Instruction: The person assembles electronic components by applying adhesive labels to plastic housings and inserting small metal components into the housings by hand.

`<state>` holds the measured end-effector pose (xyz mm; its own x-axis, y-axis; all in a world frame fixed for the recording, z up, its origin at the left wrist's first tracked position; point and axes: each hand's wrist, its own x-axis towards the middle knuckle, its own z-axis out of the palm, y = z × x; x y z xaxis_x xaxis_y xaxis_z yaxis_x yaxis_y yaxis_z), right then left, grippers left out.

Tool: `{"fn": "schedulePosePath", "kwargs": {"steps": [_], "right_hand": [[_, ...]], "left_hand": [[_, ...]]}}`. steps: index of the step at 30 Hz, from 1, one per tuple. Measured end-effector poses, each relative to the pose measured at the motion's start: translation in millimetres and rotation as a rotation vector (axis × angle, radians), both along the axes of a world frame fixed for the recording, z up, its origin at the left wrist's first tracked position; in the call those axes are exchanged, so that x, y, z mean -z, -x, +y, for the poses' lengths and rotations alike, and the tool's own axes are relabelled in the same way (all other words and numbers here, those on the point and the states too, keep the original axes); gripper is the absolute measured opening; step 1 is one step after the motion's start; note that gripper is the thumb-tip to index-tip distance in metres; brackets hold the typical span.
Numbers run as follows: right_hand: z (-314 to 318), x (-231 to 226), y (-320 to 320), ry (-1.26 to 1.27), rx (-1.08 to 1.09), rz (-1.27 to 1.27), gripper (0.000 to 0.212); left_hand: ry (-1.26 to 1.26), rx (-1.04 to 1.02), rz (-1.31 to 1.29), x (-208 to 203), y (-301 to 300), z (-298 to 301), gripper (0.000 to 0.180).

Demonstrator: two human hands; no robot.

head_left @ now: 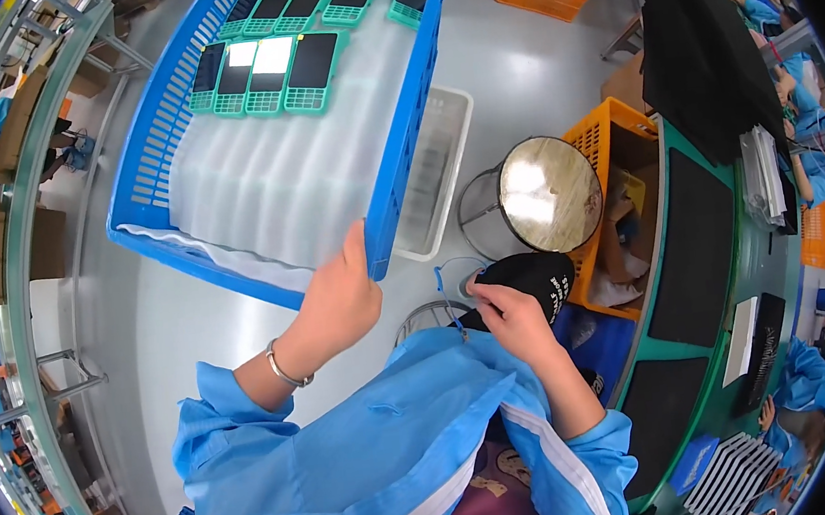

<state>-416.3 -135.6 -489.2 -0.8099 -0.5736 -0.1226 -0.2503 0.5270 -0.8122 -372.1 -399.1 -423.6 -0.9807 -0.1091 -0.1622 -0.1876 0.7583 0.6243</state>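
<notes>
My left hand (342, 300) is closed round the near corner of a blue plastic crate (400, 158). White foam sheet (274, 186) lines the crate. At its far end, several green handheld terminals (311, 72) with dark screens lie in two rows, and one more (409, 1) sits at the right wall. Two of the screens carry bright white patches. My right hand (518, 322) is in front of my body, beside a black cloth-like thing (535, 275) with pale print. Its fingers are bent together; whatever they pinch is too small to make out. A thin blue cord (444, 289) hangs close by.
A round stool (549, 195) stands right of the crate, beside an orange crate (594, 188) holding bags. A pale tray (438, 169) lies on the floor. A green workbench (706, 327) with black mats runs along the right; metal shelving (16, 259) lines the left.
</notes>
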Motion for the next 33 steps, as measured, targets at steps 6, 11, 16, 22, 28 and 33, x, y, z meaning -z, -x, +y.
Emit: {"fn": "schedulePosePath", "kwargs": {"steps": [6, 11, 16, 22, 28, 33], "right_hand": [[-14, 7, 11, -0.013, -0.01, -0.036, 0.027], [4, 22, 3, -0.032, 0.024, -0.118, 0.028], [13, 16, 1, -0.077, 0.114, -0.248, 0.027], [37, 14, -1, -0.094, 0.256, -0.283, 0.027], [22, -1, 19, -0.045, 0.257, -0.292, 0.027], [7, -10, 29, 0.025, 0.233, -0.231, 0.02]], "left_hand": [[-0.168, 0.093, -0.236, -29, 37, -43, 0.046], [0.361, -0.262, 0.264, -3, 181, -139, 0.024], [0.764, -0.383, 0.279, 50, 298, -192, 0.018], [0.645, -0.472, -0.203, 56, 349, -172, 0.034], [0.646, -0.283, -0.469, 25, 362, -159, 0.038], [0.736, -0.26, -0.505, 34, 358, -161, 0.037]]}}
